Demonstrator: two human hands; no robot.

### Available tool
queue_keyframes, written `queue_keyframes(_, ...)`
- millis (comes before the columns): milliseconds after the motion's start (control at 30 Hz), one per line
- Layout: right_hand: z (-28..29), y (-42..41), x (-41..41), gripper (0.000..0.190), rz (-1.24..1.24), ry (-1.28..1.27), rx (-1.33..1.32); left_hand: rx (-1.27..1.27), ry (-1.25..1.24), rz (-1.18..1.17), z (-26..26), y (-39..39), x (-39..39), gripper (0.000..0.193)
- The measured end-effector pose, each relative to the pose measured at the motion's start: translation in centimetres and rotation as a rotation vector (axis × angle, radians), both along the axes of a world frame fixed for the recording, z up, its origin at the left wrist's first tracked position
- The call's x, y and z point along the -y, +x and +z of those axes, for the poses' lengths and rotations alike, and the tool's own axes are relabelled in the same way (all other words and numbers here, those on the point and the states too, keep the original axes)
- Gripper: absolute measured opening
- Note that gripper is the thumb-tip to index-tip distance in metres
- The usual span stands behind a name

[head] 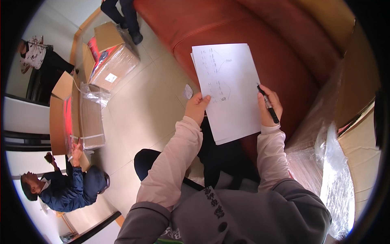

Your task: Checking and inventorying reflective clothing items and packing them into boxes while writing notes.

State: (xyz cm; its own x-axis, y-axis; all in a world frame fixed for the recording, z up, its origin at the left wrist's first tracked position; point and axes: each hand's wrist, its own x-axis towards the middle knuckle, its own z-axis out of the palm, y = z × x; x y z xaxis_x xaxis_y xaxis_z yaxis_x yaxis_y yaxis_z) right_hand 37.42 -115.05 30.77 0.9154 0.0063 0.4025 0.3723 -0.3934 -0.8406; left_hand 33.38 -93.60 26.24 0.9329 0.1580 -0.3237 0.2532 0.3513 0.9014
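My left hand [196,105] pinches the left edge of a few stacked white paper sheets [234,116], its thumb on top. The upper sheet bears handwritten notes in its upper half. On the right edge, my right hand [271,105] holds the sheets and also a black pen [268,103] with a silver-coloured middle. The pen lies slantwise across the fingers, its upper end close to the paper's edge. The sheets are above my lap and in front of a red-brown leather sofa [219,27].
Opened cardboard boxes [91,122] with red contents and clear wrap stand on the tiled floor at left. A crouching person [64,189] is beside one; others stand or sit farther off. Crumpled paper [188,91] lies near my left hand. Film-wrapped cartons [320,146] stand at right.
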Motion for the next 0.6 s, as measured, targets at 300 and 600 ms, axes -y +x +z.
queue_keyframes(300, 2.7, -2.3, -1.2, 0.015, 0.256, 0.337, -0.155, 0.045, 0.007, 0.159, 5.3, -7.1, -4.6, 0.023)
queue_keyframes(600, 3.8, -4.9, -4.2, 0.025, 0.334, 0.293, -0.268, 0.099, 0.145, 0.31, 7.6, -13.8, -8.1, 0.024)
